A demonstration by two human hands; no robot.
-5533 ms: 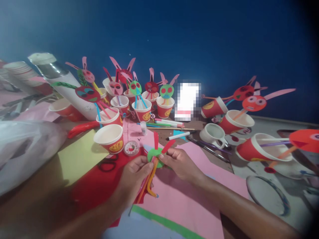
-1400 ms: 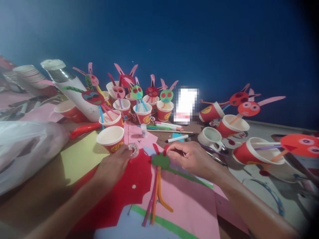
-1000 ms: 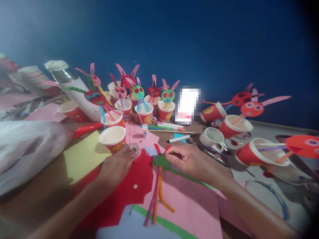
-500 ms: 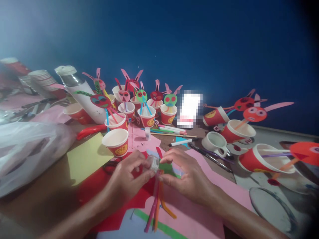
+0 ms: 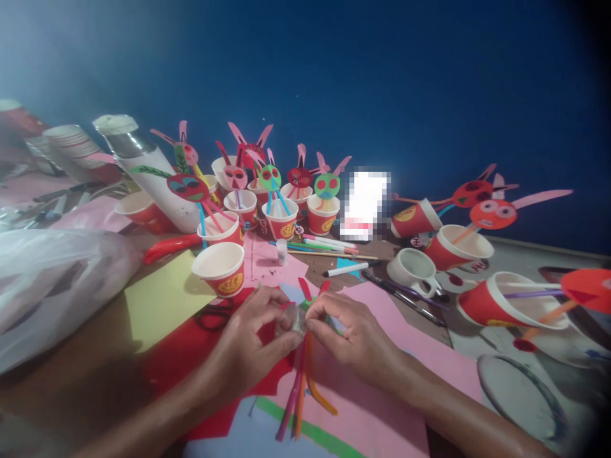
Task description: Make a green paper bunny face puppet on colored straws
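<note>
My left hand is closed around a small clear roll that looks like sticky tape. At its right edge my right hand pinches with thumb and forefinger; whatever thin piece lies between them is too small to see. Just below my fingers, purple and orange straws lie on pink paper, their upper ends hidden by the hands. Behind my hands show red paper strips and a bit of green, partly covered.
Paper cups with paper-faced straw figures stand at the back. Nearer are an unfilled cup, a white mug, markers, black scissors, yellow paper and a plastic bag. A lit phone leans at the back.
My right thumb and forefinger have come together at the roll's edge; before, they were apart. The roll has turned slightly in my left hand, and the red strips show more.
</note>
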